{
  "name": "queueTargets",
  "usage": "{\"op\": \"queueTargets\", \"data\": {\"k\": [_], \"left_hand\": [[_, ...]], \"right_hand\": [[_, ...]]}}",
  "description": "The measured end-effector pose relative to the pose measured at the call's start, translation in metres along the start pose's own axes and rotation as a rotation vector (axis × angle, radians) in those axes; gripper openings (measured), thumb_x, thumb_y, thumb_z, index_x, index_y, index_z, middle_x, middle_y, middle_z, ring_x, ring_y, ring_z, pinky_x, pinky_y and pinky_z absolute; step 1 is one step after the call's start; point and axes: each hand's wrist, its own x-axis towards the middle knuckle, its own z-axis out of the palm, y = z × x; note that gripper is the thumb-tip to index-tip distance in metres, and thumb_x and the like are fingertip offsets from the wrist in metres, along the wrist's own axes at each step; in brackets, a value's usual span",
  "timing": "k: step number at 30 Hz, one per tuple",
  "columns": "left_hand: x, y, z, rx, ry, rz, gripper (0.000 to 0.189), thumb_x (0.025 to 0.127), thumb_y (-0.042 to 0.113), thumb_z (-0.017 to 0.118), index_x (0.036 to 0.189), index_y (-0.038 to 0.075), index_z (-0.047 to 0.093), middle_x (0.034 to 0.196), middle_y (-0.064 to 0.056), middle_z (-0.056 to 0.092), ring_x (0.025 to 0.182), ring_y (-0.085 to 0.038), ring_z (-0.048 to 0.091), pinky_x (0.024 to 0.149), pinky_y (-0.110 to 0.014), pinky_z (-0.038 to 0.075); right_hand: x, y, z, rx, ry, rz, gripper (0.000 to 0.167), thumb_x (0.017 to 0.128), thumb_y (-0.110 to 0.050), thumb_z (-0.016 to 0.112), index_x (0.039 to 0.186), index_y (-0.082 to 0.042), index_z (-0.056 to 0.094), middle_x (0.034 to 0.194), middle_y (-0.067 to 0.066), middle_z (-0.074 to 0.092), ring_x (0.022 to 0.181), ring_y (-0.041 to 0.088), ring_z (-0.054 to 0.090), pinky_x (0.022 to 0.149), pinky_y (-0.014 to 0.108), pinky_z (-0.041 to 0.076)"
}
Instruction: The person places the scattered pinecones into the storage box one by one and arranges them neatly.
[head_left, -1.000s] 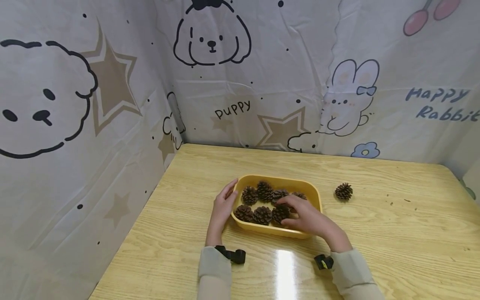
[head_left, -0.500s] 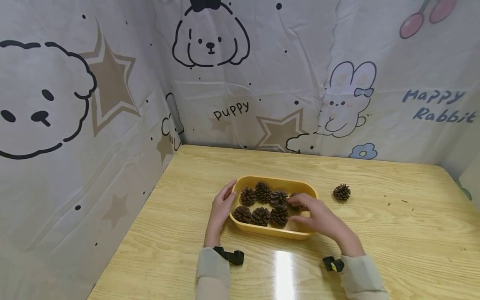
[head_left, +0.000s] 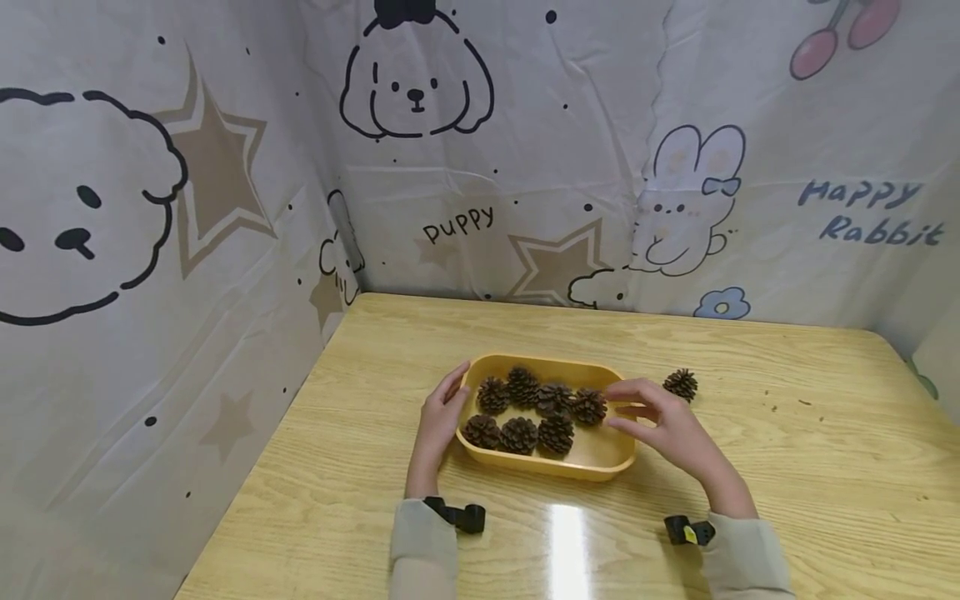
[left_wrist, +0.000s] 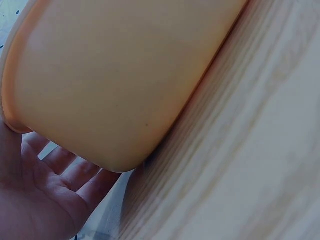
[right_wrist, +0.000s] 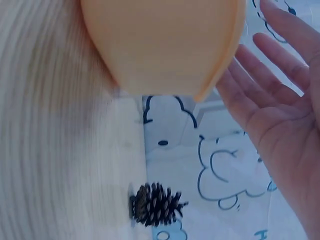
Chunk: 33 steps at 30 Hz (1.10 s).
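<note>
A yellow plastic bin [head_left: 600, 472] with rounded corners stands on the table, holding several brown pine cones [head_left: 519, 435]. My left hand [head_left: 438, 421] rests against the bin's left end, thumb at the rim and fingers along the outer wall; the left wrist view shows this hand [left_wrist: 55, 185] below the bin's side. My right hand [head_left: 667, 421] is over the bin's right end, fingers spread apart with nothing between them. Its fingertips are right beside the rightmost pine cone [head_left: 588, 407]. In the right wrist view its palm [right_wrist: 285, 120] is bare, next to the bin's rim.
One loose pine cone [head_left: 681, 384] lies on the wooden table [head_left: 810, 467], behind and right of the right hand. Small dark crumbs [head_left: 775, 408] are scattered farther right. A printed cloth [head_left: 465, 183] hangs behind and along the left of the table.
My right hand has moved right, from over the pine cones inside the bin to the bin's right end. The left hand keeps its place at the left end.
</note>
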Motion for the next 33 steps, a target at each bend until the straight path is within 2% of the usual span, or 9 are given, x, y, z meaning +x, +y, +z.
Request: {"op": "queueTargets", "data": {"k": [5, 11, 15, 19, 22, 26, 29, 31, 33], "left_hand": [[0.001, -0.005, 0.001, -0.002, 0.003, 0.006, 0.043, 0.103, 0.024, 0.051, 0.145, 0.022, 0.050, 0.154, -0.010, 0.044, 0.142, -0.030, 0.042, 0.116, -0.048, 0.038], [0.000, -0.003, 0.000, -0.013, 0.001, 0.012, 0.043, 0.103, 0.023, 0.051, 0.146, 0.020, 0.049, 0.155, -0.010, 0.042, 0.144, -0.031, 0.039, 0.118, -0.049, 0.036], [-0.008, 0.013, -0.002, -0.012, -0.019, 0.010, 0.044, 0.103, 0.017, 0.049, 0.146, 0.013, 0.047, 0.155, -0.015, 0.040, 0.144, -0.034, 0.037, 0.117, -0.050, 0.035], [-0.015, 0.028, -0.003, -0.001, -0.028, 0.003, 0.043, 0.103, 0.013, 0.048, 0.146, 0.008, 0.047, 0.154, -0.018, 0.040, 0.144, -0.036, 0.037, 0.117, -0.051, 0.036], [-0.008, 0.014, -0.002, -0.010, -0.017, 0.002, 0.043, 0.103, 0.017, 0.049, 0.146, 0.012, 0.048, 0.155, -0.015, 0.040, 0.144, -0.034, 0.037, 0.117, -0.050, 0.036], [0.000, -0.002, -0.001, -0.009, -0.008, 0.017, 0.043, 0.103, 0.022, 0.050, 0.146, 0.019, 0.048, 0.156, -0.011, 0.040, 0.145, -0.032, 0.037, 0.117, -0.050, 0.036], [0.000, -0.004, -0.001, -0.003, -0.008, 0.026, 0.042, 0.103, 0.022, 0.050, 0.145, 0.020, 0.049, 0.155, -0.009, 0.042, 0.145, -0.031, 0.038, 0.117, -0.049, 0.037], [0.000, -0.003, -0.001, 0.002, -0.006, 0.028, 0.042, 0.103, 0.022, 0.050, 0.145, 0.021, 0.050, 0.155, -0.009, 0.042, 0.144, -0.031, 0.039, 0.117, -0.049, 0.037], [0.000, -0.003, -0.001, 0.014, -0.002, 0.032, 0.041, 0.103, 0.022, 0.050, 0.144, 0.021, 0.051, 0.154, -0.010, 0.043, 0.144, -0.032, 0.039, 0.116, -0.049, 0.038]], "right_hand": [[-0.005, 0.010, -0.011, 0.076, 0.072, 0.004, 0.039, 0.088, -0.002, 0.069, 0.126, 0.002, 0.058, 0.122, 0.023, 0.060, 0.110, -0.006, 0.061, 0.092, 0.022, 0.056], [-0.010, 0.021, -0.020, 0.021, 0.168, 0.058, 0.040, 0.090, -0.005, 0.068, 0.128, 0.000, 0.058, 0.124, 0.019, 0.060, 0.111, -0.014, 0.056, 0.093, 0.011, 0.052], [-0.013, 0.027, -0.026, 0.004, 0.217, 0.074, 0.041, 0.089, -0.004, 0.069, 0.128, 0.001, 0.057, 0.123, 0.006, 0.061, 0.109, -0.016, 0.055, 0.092, 0.009, 0.051], [-0.016, 0.033, -0.029, -0.021, 0.270, 0.111, 0.043, 0.090, -0.006, 0.069, 0.130, 0.002, 0.056, 0.123, 0.004, 0.061, 0.105, -0.017, 0.055, 0.089, 0.005, 0.050], [-0.017, 0.036, -0.031, -0.067, 0.329, 0.157, 0.044, 0.090, -0.010, 0.070, 0.130, 0.002, 0.055, 0.124, 0.016, 0.058, 0.105, -0.018, 0.053, 0.090, 0.003, 0.048], [-0.017, 0.041, -0.033, -0.105, 0.401, 0.217, 0.049, 0.090, -0.015, 0.070, 0.132, 0.002, 0.053, 0.128, 0.019, 0.054, 0.108, -0.019, 0.047, 0.092, 0.000, 0.044], [-0.018, 0.045, -0.036, -0.121, 0.430, 0.273, 0.052, 0.091, -0.019, 0.070, 0.135, 0.001, 0.052, 0.130, 0.019, 0.052, 0.110, -0.012, 0.049, 0.093, -0.001, 0.042], [-0.019, 0.049, -0.039, -0.142, 0.441, 0.315, 0.053, 0.092, -0.023, 0.069, 0.136, 0.000, 0.051, 0.132, 0.018, 0.051, 0.114, 0.001, 0.054, 0.093, -0.001, 0.042], [-0.020, 0.052, -0.041, -0.163, 0.438, 0.356, 0.055, 0.093, -0.027, 0.067, 0.139, -0.001, 0.049, 0.134, 0.019, 0.050, 0.119, 0.020, 0.056, 0.096, 0.007, 0.047]]}}
